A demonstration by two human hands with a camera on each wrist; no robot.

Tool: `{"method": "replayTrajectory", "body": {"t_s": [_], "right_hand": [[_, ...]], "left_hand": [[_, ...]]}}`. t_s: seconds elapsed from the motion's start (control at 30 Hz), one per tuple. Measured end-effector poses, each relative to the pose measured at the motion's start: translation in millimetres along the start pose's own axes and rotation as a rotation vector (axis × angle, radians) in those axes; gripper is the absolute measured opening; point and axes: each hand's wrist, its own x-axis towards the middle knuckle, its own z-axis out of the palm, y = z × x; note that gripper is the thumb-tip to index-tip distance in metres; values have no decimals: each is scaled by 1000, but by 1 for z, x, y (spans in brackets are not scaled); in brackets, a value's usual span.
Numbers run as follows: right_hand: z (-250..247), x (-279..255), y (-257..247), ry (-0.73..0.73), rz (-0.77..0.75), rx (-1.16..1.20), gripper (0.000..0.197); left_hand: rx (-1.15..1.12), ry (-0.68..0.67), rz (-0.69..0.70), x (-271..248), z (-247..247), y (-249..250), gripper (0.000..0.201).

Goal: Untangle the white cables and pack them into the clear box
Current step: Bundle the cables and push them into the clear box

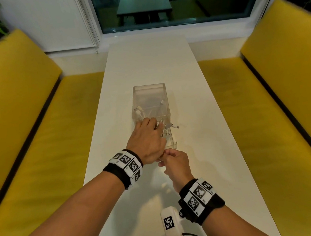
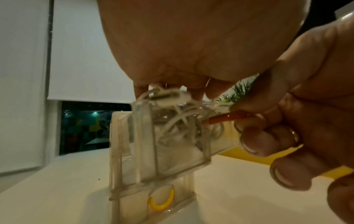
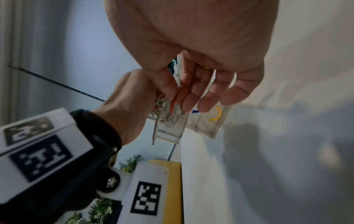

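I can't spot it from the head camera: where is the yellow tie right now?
The yellow tie lies curled in the near end compartment of the clear box, seen low in the left wrist view, just below the bundle of white cables.

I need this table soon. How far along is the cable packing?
Done: some white cables already lie inside the clear box. In hand: the left hand holds a cable bundle down at the box's near end, while the right hand pinches an orange tie at it. Left: one connector end hangs over the box's side, and the bundle is not yet settled inside.
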Motion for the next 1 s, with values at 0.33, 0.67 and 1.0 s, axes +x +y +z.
{"method": "replayTrajectory", "body": {"t_s": [0.33, 0.67, 1.0], "right_hand": [[3, -1, 4, 7, -12, -20, 14], [1, -4, -2, 20, -17, 7, 21], [2, -2, -3, 21, 3, 35, 12]], "left_hand": [[-223, 247, -354, 7, 19, 9, 25], [-183, 122, -477, 28, 8, 18, 23], [-509, 183, -243, 4, 11, 6, 39]]}}
